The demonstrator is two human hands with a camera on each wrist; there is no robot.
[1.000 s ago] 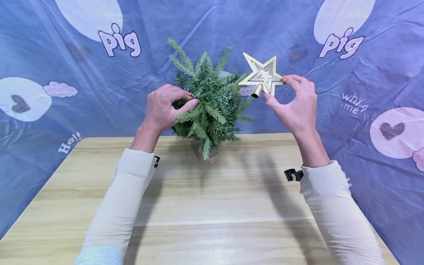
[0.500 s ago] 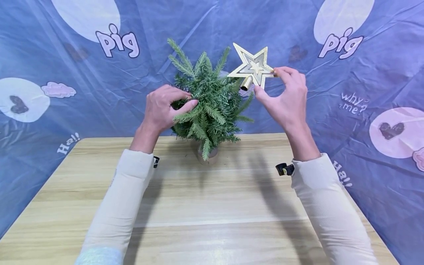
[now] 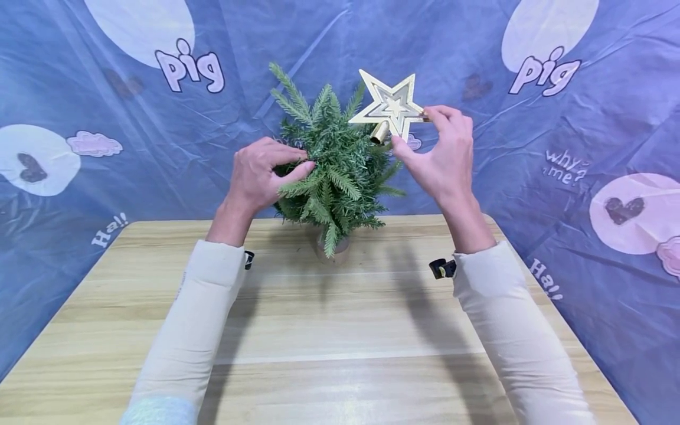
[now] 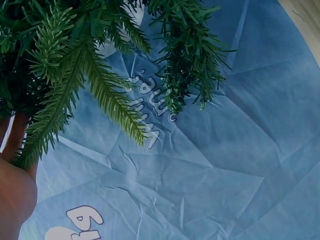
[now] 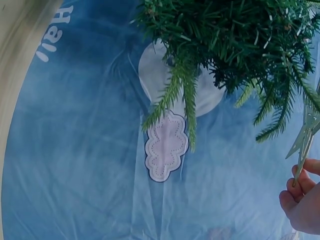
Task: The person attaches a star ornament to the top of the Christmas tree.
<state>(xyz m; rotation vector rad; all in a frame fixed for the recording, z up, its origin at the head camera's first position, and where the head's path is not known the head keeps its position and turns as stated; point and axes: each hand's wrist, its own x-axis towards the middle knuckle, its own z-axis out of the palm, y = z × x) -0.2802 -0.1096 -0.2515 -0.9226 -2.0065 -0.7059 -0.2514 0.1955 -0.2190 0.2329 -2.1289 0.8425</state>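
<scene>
Brings the gold star (image 3: pixel 394 106) nearer the tree (image 3: pixel 336 174), maybe almost there; pinches it with right hand (image 3: pixel 451 154), half-curls left hand (image 3: pixel 259 171), can't tell if gripping.

Site observed: a tabletop station enclosed by fabric; the type of building cannot be determined. A wood-grain table (image 3: pixel 340 330) lies below the left hand (image 3: pixel 268 171) and right hand (image 3: pixel 446 156). Creased blue sheeting (image 3: pixel 425 35) hangs beyond and to either side of both, bearing cartoon print, including "why me?" lettering (image 3: pixel 565 166) right of the right hand.
</scene>
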